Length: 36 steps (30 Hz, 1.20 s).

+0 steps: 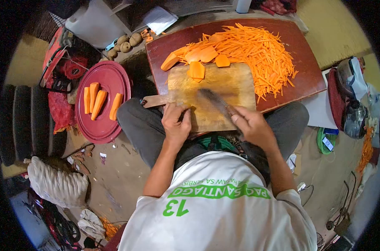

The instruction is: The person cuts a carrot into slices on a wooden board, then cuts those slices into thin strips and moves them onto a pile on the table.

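My right hand is closed round the handle of a knife, whose dark blade is blurred over the wooden cutting board. At the board's near left edge rests my left hand, fingers curled in; whatever they may hold is hidden. Flat orange carrot slices lie on the board's far edge and just beyond it. A large heap of thin carrot strips spreads over the red table behind and to the right of the board. One thicker carrot piece sits at the heap's left end.
Left of my knee, a round red lid holds several peeled carrots. Brown round items lie beyond it. A white sack is at lower left. On the right are a green item and clear plastic bags.
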Available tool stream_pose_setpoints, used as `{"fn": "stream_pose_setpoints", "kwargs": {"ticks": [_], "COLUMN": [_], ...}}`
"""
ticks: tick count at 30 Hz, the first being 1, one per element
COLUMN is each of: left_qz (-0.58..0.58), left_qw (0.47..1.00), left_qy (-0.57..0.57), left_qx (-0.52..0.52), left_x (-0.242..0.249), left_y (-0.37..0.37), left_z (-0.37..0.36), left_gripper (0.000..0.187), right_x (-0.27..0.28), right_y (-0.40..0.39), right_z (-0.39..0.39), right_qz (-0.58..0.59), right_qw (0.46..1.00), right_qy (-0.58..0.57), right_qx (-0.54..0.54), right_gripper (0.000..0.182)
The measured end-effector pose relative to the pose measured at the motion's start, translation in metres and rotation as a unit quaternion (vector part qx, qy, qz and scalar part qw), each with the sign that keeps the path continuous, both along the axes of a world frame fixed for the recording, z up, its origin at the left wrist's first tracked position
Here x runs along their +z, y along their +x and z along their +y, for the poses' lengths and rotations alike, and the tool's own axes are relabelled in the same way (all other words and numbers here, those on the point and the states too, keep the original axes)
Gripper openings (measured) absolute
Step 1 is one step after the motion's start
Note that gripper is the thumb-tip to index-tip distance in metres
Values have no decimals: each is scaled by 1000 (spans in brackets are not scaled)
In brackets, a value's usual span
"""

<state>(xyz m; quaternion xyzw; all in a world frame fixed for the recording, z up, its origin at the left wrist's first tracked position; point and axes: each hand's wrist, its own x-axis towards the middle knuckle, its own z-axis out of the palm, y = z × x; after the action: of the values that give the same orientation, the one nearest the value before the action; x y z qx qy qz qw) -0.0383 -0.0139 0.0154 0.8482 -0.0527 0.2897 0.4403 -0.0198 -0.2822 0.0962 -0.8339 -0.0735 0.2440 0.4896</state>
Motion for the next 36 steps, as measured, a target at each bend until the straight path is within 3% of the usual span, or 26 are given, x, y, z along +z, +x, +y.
{"fn": "stream_pose_setpoints", "kwargs": {"ticks": [3,6,9,13,15,16,20,23,25,28,29,32,35,36], "left_qz": [48,17,7,18,15,-8,15,-13,-28,-79,-77,-45,24,40], "left_qw": [998,994,979,946,930,922,912,890,876,870,894,949,981,986], "left_qy": [3,46,151,272,326,348,370,414,441,457,408,258,124,84], "left_qx": [-27,-96,-136,-176,-171,-169,-175,-191,-193,-170,-172,-175,-148,-135], "left_x": [-2,7,39,30,24,19,5,3,-1,4,6,25,40,40], "left_y": [5,34,73,142,164,172,193,200,208,210,210,199,157,139], "left_z": [-2,-9,-27,-55,-69,-72,-85,-80,-80,-75,-73,-66,-56,-52], "left_gripper": [20,31,45,59,62,51,36,26,22,15,14,12,15,15], "right_x": [-14,-18,-17,-2,13,21,5,35,35,9,-4,-15,8,14], "right_y": [19,42,69,95,99,97,93,64,47,38,37,39,29,29], "right_z": [-32,-61,-77,-87,-93,-91,-104,-88,-82,-77,-77,-71,-67,-67], "right_qz": [-90,-142,-194,-274,-245,-254,-331,-339,-206,-95,-73,-105,-147,-100], "right_qw": [996,989,978,952,956,952,932,927,955,965,966,988,979,983], "right_qy": [-5,-41,-71,-123,-131,-122,-19,-18,46,100,111,0,2,30], "right_qx": [-26,-21,-21,-66,-96,-115,-147,-162,-209,-224,-221,-113,-144,-153], "right_gripper": [33,36,36,35,37,37,38,38,37,36,36,35,34,34]}}
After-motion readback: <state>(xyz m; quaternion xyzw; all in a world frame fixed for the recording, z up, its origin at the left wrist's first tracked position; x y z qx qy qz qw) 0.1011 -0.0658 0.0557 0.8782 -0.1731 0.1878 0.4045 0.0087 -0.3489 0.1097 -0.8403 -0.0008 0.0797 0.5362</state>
